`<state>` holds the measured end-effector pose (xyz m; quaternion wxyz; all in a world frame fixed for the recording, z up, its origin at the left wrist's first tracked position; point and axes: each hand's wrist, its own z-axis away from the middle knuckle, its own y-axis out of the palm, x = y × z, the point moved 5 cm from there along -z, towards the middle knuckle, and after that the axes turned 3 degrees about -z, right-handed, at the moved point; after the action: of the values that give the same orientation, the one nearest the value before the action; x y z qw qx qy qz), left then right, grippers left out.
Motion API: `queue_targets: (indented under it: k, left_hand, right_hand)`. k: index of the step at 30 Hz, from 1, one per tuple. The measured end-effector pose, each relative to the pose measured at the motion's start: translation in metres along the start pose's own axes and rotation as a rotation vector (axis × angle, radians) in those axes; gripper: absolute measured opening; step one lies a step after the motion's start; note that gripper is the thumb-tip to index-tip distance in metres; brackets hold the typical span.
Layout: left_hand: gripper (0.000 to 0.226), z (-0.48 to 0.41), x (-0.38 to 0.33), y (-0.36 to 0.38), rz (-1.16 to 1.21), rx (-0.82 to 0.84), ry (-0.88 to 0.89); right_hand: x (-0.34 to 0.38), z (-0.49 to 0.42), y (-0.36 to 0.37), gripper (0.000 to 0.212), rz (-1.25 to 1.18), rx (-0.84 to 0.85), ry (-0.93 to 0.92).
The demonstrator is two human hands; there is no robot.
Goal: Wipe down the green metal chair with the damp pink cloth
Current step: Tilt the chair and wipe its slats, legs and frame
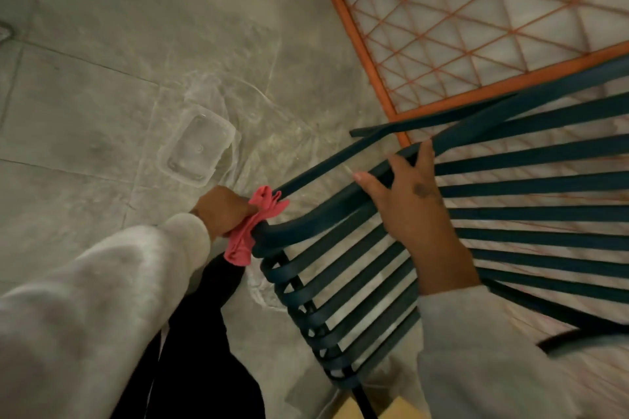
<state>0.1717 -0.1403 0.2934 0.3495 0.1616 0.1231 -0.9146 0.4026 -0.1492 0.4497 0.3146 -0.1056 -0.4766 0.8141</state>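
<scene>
The left hand (223,211) has its fingers clamped on the bunched pink cloth (253,224), pressed against the green chair's (510,187) rounded frame corner. The right hand (413,201) rests on the slats, fingers spread. The chair overlaps the orange bench's (510,83) near edge.

Chair (531,185) cut off right; cloth (263,211) hides left hand (223,209) grip.

Left grip (224,209) clenched round pink cloth (240,247); right grip (413,201) splayed, thumb out, both arms extended
</scene>
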Motion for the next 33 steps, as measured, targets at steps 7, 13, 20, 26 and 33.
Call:
queue_targets:
  k: [7,13,20,26,33]
  left_hand:
    - [0.028,0.054,-0.004,0.0,0.212,0.095,0.019]
    - [0.028,0.051,-0.008,-0.001,0.163,-0.008,-0.058]
    - [0.013,0.029,-0.013,-0.01,-0.103,0.036,-0.001]
    - [0.035,-0.006,-0.035,-0.056,-0.246,0.085,0.17]
    - [0.029,-0.028,-0.057,-0.098,-0.348,0.345,0.324]
  right_hand:
    - [0.004,0.003,-0.007,0.07,-0.029,0.04,0.034]
    - [-0.001,0.008,-0.011,0.063,-0.117,0.032,0.012]
    - [0.001,0.053,-0.012,0.044,-0.398,-0.187,-0.05]
    - [0.056,0.091,0.021,0.029,-0.539,-0.322,0.072]
    - [0.134,0.094,0.15,0.025,-1.044,-0.013,0.665]
